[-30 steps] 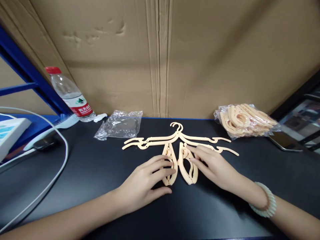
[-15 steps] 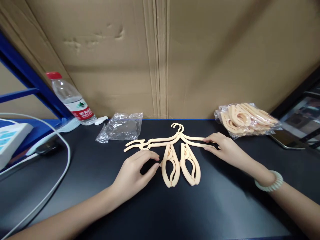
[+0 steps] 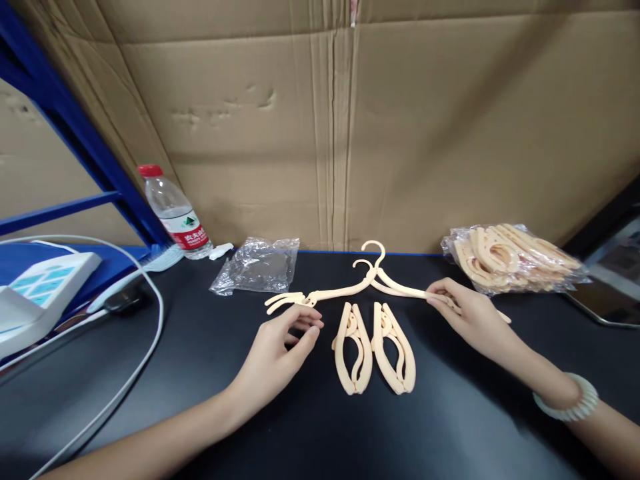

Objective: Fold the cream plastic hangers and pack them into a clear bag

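Two unfolded cream plastic clothes hangers [image 3: 345,291] overlap on the black table, their hooks now at different heights. My right hand [image 3: 463,313] pinches the right arm of a hanger between thumb and fingers, and a hanger tip pokes out beyond the hand. Close to the hangers' left ends hovers my left hand [image 3: 280,343], its fingers loosely curled and apart from the thumb, nothing between them. In front of the hooks, between the hands, lie two folded hangers, the left one [image 3: 341,360] beside the right one [image 3: 407,357].
At the right sits a clear bag of folded hangers [image 3: 510,257]. A crumpled clear bag [image 3: 260,267] lies back left, near a red-capped water bottle [image 3: 187,230]. White cables [image 3: 159,307] loop at the left by a white device [image 3: 45,287]. Cardboard [image 3: 250,133] stands behind the table.
My right hand has shifted the grasped hanger, so the two hooks have come apart and one stands higher. My left hand stays near the left ends. The camera view has shifted a little.
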Available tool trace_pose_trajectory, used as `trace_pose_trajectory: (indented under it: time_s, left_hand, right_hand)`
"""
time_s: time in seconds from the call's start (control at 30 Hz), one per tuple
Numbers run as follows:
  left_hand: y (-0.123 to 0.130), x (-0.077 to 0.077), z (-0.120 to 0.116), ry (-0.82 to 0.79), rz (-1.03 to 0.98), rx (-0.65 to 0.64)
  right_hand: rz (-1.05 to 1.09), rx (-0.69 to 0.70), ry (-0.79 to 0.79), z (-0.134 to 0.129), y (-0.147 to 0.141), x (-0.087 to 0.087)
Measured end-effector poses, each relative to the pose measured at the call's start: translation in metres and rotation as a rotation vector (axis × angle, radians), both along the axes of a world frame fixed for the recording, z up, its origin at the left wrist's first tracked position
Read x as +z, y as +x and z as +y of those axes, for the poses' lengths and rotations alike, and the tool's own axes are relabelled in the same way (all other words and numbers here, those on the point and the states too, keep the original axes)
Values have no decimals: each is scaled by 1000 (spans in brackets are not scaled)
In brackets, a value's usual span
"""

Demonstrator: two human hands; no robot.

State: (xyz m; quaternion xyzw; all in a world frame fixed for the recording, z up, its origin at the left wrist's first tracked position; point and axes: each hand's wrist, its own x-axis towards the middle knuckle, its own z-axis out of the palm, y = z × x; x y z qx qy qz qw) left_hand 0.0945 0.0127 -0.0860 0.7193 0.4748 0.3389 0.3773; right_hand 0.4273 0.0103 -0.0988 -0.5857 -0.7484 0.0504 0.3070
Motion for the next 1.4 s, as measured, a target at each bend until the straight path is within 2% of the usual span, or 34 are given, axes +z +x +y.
trace_pose_trajectory:
  time_s: [0.13,0.23,0.37,0.57,0.77,0.93,1.07,1.2,1.33,1.4]
  left_hand:
    - [0,-1,-1,-194,-167,-29]
    - [3,0,-2,-231,-310,22]
    - [7,4,-4,-253,-432,104]
    - [7,4,-8,-282,-457,60]
    - [8,4,-7,-228,-428,40]
    - [5,4,-7,-231,-326,-64]
    - [4,6,-6,-215,-255,-5]
    - [4,8,-6,-198,-245,44]
    - [3,7,-7,-181,-214,56]
    - [2,6,-7,-176,-206,55]
  right_hand:
    - [34,-74,111,-3,4,6]
    - [39,-91,166,-6,3,10]
    - [17,-26,184,-10,-6,11]
    - [-21,50,196,-16,-14,9]
    - [-85,178,235,-20,-18,11]
    - [-102,245,281,-20,-21,12]
    - [-82,269,272,-19,-20,12]
    - [-125,208,333,-17,-15,14]
    - [-287,-28,468,-19,-10,13]
    - [-346,-94,476,-22,-10,13]
